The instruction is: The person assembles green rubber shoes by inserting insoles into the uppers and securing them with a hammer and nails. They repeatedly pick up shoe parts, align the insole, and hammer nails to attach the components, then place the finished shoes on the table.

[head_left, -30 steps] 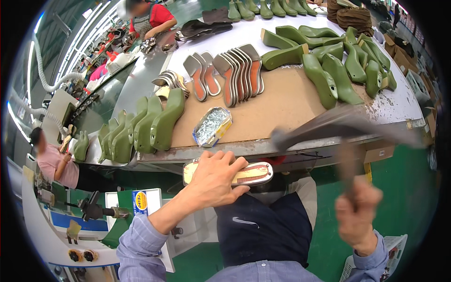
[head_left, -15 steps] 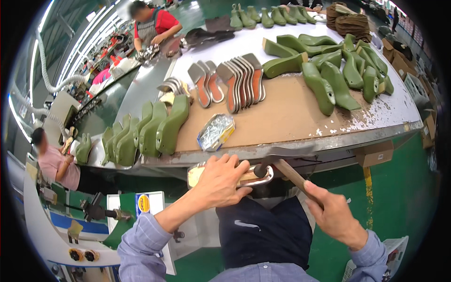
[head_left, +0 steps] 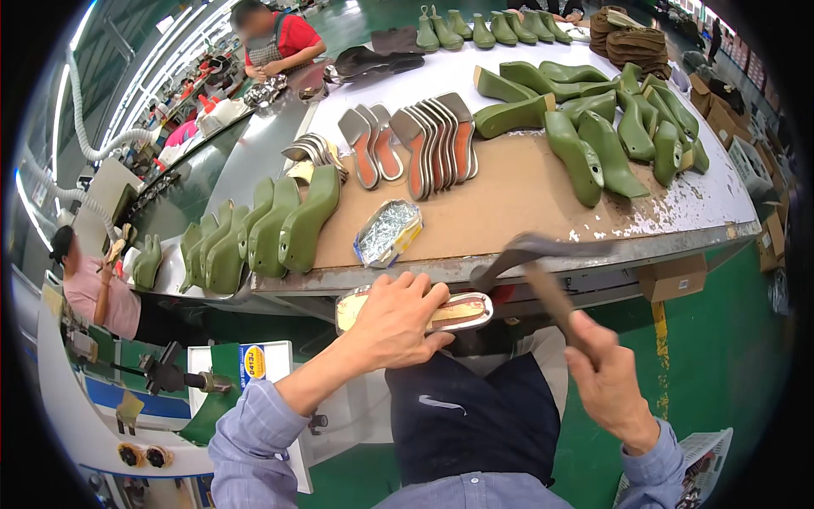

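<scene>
Hammer over a sole at the bench edge

Hammer [head_left: 543,276] in the person's right hand [head_left: 612,382], fingers wrapped tight round its wooden handle, head blurred and raised just off the front edge of the workbench [head_left: 593,254]. One shoe sole [head_left: 420,311], tan with a reddish centre and a pale rim, lies just below that same front edge, on the person's lap side. The left hand [head_left: 394,321] lies flat on top of it, fingers together and curled over the sole's far edge, pinning it down.

On the bench, just behind the front edge, sits one small foil tray [head_left: 388,233] on the brown cardboard sheet [head_left: 509,195]. Further back from the edge stands a fanned row of insoles [head_left: 420,144], grey with orange faces; I count roughly nine, though they overlap too much to be sure. Toward the bench's left end stand five green shoe forms [head_left: 263,233] in a tight row, with one more pair [head_left: 147,261] apart near the corner. At the bench's right end lie about a dozen more green forms [head_left: 593,127], tumbled together. Beyond the far side of the bench, one worker in a red shirt [head_left: 275,38] bends over dark pieces.
</scene>
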The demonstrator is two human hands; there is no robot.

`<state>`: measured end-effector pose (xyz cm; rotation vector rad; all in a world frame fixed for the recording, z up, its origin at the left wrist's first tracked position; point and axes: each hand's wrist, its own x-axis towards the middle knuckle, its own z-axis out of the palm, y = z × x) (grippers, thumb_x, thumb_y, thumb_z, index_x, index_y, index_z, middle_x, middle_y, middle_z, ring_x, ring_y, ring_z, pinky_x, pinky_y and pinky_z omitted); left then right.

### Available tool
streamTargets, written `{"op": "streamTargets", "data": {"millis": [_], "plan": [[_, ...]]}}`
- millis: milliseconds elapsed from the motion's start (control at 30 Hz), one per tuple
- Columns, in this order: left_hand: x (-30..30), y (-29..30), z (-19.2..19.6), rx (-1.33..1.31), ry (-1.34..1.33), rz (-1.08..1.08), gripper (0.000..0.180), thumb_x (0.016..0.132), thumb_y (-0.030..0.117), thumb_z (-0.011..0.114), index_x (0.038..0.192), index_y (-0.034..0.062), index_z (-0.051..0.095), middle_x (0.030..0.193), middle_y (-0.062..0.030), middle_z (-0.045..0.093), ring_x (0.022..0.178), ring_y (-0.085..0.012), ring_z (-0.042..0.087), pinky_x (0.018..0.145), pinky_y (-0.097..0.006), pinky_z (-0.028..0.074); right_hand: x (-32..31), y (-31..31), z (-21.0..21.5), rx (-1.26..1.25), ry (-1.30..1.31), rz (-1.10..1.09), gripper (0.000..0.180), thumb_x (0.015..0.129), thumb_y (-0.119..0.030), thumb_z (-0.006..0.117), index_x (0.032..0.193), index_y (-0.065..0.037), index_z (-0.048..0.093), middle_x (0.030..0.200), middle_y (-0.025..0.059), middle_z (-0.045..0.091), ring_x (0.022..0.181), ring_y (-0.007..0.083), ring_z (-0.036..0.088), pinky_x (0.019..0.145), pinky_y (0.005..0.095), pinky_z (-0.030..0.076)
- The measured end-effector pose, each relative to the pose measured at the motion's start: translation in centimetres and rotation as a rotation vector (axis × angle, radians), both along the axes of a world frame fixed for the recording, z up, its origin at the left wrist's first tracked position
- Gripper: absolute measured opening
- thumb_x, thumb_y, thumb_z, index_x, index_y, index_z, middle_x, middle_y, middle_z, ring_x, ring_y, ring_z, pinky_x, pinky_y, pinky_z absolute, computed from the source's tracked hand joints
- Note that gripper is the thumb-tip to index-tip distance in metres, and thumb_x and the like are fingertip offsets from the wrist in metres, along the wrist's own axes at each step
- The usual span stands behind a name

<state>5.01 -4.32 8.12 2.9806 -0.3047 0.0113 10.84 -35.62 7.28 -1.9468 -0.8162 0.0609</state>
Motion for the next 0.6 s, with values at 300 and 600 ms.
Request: {"op": "streamTargets", "data": {"millis": [300, 600], "plan": [[0.1, 0.3, -0.2, -0.036, -0.032, -0.004, 0.051, 0.078, 0.042, 0.079, 0.111, 0.0071, 0.061, 0.096, -0.0095, 0.060, 0.094, -0.0274, 0.060, 0.080, -0.042, 0.041, -2.0, 0.6, -1.4, 0.155, 0.691, 0.002, 0.049, 0.105, -0.006, 0.052, 0.150, -0.011, 0.035, 0.074, -0.0024, 0.050, 0.055, 0.0029, 0.043, 0.048, 0.0192, 0.037], [-0.1, 0.3, 0.0, -0.070, -0.029, 0.022, 0.050, 0.077, 0.039, 0.081, 0.106, 0.0032, 0.061, 0.097, -0.0103, 0.062, 0.094, -0.0282, 0.061, 0.081, -0.041, 0.041, -0.4, 0.4, 0.3, -0.069, 0.275, 0.164, 0.053, 0.097, 0.000, 0.064, 0.146, -0.005, 0.044, 0.099, 0.0161, 0.071, 0.073, 0.0145, 0.065, 0.065, 0.0289, 0.052]]}}
